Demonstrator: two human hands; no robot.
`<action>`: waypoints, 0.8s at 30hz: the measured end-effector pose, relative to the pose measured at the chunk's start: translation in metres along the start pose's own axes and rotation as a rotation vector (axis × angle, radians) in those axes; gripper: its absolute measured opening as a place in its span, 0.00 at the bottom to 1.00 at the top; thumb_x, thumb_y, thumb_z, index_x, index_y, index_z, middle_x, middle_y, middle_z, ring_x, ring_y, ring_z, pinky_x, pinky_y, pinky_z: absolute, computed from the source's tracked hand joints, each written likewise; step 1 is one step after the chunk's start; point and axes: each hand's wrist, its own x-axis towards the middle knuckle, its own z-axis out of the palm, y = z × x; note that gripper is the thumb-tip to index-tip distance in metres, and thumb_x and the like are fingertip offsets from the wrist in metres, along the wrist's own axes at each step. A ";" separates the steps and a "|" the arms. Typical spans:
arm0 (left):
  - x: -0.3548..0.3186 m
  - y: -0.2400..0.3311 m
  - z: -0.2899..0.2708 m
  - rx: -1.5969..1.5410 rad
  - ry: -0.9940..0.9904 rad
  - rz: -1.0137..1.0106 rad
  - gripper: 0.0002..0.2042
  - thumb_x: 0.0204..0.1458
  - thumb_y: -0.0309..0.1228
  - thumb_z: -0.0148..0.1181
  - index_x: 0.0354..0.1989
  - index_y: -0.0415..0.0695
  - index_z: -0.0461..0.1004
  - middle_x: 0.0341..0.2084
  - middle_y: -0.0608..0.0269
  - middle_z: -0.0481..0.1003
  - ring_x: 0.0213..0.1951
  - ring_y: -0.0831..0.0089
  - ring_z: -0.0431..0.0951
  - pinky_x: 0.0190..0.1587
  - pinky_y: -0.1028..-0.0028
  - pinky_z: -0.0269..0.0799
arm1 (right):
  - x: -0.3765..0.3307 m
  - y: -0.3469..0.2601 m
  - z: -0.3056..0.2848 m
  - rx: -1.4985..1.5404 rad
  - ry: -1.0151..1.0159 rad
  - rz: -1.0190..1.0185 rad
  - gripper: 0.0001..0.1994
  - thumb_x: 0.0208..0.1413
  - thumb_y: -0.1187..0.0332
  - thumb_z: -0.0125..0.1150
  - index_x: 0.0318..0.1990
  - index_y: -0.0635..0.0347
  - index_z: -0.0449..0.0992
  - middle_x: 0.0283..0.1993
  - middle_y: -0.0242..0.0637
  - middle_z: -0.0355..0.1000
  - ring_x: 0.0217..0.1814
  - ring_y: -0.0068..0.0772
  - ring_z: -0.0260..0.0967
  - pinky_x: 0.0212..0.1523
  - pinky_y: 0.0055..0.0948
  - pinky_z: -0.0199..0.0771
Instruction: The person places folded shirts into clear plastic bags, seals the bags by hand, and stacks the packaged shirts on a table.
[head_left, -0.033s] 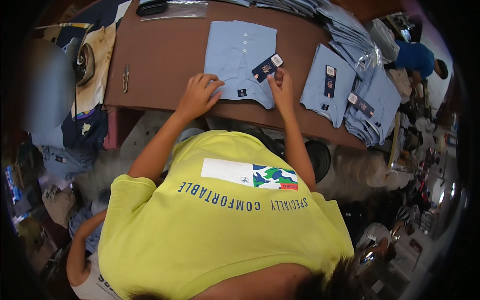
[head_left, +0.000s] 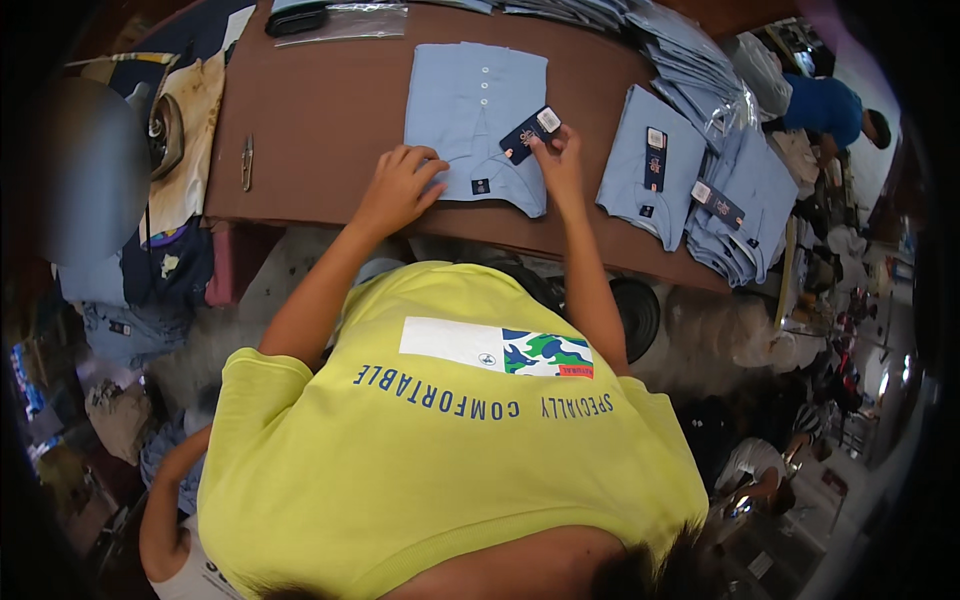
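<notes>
A folded light-blue shirt point(head_left: 437, 105) with a buttoned placket lies flat on the brown table. Its collar end faces me and carries a small dark neck label point(head_left: 481, 186). My left hand point(head_left: 403, 184) rests at the shirt's left near edge, fingers apart and holding nothing. At the right side of the shirt, my right hand point(head_left: 561, 165) pinches the lower right part of a dark-blue hang tag point(head_left: 522, 139) between thumb and fingers. The tag lies slanted over the shirt and has a white sticker at its upper end.
To the right are another folded blue shirt point(head_left: 630, 165) with a tag and a stack of shirts point(head_left: 750, 190). Bagged shirts point(head_left: 690, 55) pile up behind. Thread snips point(head_left: 247, 163) lie at left, near an iron point(head_left: 168, 138). Other people work at both sides.
My right hand has shifted slightly left and its fingers have closed lower on the hang tag. My left hand has stayed in place on the shirt.
</notes>
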 end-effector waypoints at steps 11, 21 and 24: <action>0.006 -0.020 0.010 -0.096 -0.095 -0.098 0.11 0.45 0.27 0.59 0.39 0.45 0.71 0.40 0.64 0.69 0.44 0.62 0.67 0.45 0.66 0.62 | 0.043 -0.024 0.008 0.551 0.054 0.131 0.30 0.44 0.78 0.63 0.56 0.61 0.58 0.35 0.33 0.67 0.32 0.22 0.68 0.33 0.21 0.70; 0.007 -0.045 0.030 -0.325 0.249 -0.452 0.22 0.41 0.29 0.65 0.46 0.39 0.67 0.40 0.52 0.69 0.43 0.60 0.69 0.45 0.65 0.65 | 0.038 -0.025 0.021 -0.090 0.027 -0.128 0.35 0.39 0.68 0.69 0.56 0.60 0.58 0.46 0.47 0.65 0.47 0.40 0.66 0.45 0.36 0.69; 0.015 -0.041 0.027 -0.350 0.200 -0.685 0.35 0.37 0.32 0.70 0.54 0.36 0.59 0.37 0.48 0.71 0.39 0.62 0.72 0.42 0.66 0.68 | 0.014 0.003 0.000 -0.119 -0.072 0.115 0.36 0.39 0.66 0.69 0.56 0.63 0.57 0.49 0.50 0.65 0.51 0.47 0.65 0.50 0.38 0.66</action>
